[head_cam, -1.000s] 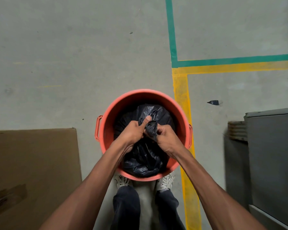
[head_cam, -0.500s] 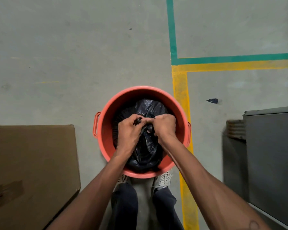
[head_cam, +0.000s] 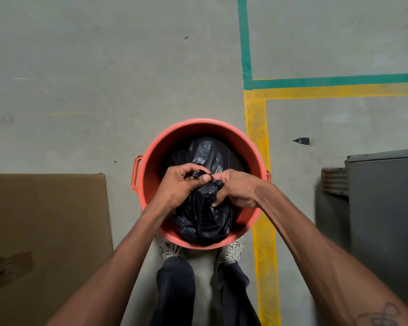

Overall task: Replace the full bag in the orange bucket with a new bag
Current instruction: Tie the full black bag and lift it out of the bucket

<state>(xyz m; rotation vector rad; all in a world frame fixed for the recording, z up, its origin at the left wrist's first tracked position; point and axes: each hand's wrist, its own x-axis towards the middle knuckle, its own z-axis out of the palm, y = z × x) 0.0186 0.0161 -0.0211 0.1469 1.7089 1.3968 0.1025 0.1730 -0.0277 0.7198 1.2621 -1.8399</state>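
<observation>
Hands, left [head_cam: 179, 184] and right [head_cam: 236, 191], have moved close together and now pinch the bunched neck of the black bag [head_cam: 203, 217], still inside the bucket [head_cam: 151, 161], so the knot looks nearly tied.

bag [head_cam: 201, 215] in bucket [head_cam: 151, 184]; box [head_cam: 45, 231] left, cabinet [head_cam: 384, 208] right.

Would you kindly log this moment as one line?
stage: tying bag | left hand: gripping bag neck | right hand: gripping bag neck | bag: inside bucket | new bag: not in view
</observation>
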